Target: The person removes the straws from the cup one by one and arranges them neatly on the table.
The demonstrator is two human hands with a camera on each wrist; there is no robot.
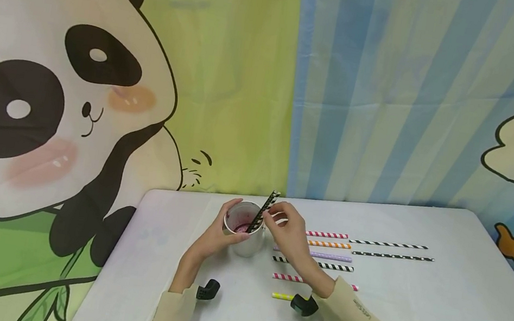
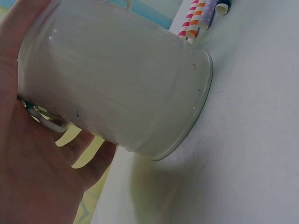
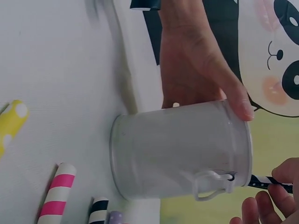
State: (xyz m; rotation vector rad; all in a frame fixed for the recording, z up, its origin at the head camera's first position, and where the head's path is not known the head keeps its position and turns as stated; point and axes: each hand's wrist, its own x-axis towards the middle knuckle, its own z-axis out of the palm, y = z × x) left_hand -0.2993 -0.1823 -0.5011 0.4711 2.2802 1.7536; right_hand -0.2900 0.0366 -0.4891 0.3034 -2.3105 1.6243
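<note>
A white pail (image 1: 251, 245) with small ring handles at its sides is in my left hand (image 1: 215, 238), whose thumb lies over the near rim while the fingers reach round the far side. Pink marks show on its inner bottom. Black-and-white paper straws (image 1: 263, 212) lean out of the pail's right side, one dotted and one striped. My right hand (image 1: 291, 232) pinches them between thumb and fingertips at the rim. In the right wrist view the straws (image 3: 261, 183) stick out past the rim, their lower part hidden inside the pail (image 3: 173, 151).
Right of the pail lie several paper straws: red-striped (image 1: 327, 234), orange-striped (image 1: 330, 244), purple dotted (image 1: 342, 258), black-striped (image 1: 339, 267), pink-striped (image 1: 287, 278) and yellow (image 1: 282, 296). Farther right are a black-striped straw (image 1: 388, 245) and a black dotted one (image 1: 393, 256). Printed curtains (image 1: 240, 70) hang behind the white table (image 1: 413, 314).
</note>
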